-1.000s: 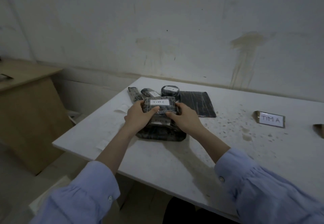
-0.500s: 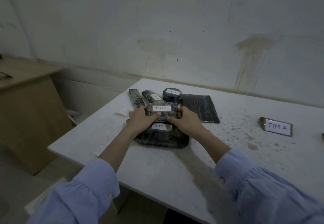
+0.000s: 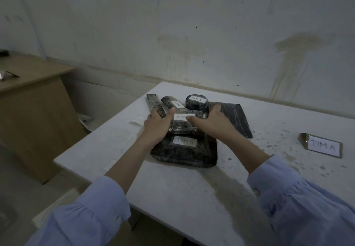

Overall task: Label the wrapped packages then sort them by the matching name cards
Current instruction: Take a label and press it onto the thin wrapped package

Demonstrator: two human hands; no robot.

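Left hand and right hand clamp the small pack from both sides.
It has moved back since a second ago; the big pack beneath now shows TIM B; the TIM A card lies well right on the desk; sorting looks barely begun.

The wrapped packages wear glossy, crinkled dark patterned film with matt white paper labels; the table is matt white, speckled and scuffed; the name card is white paper on brown cardboard; the sleeves are soft blue cloth
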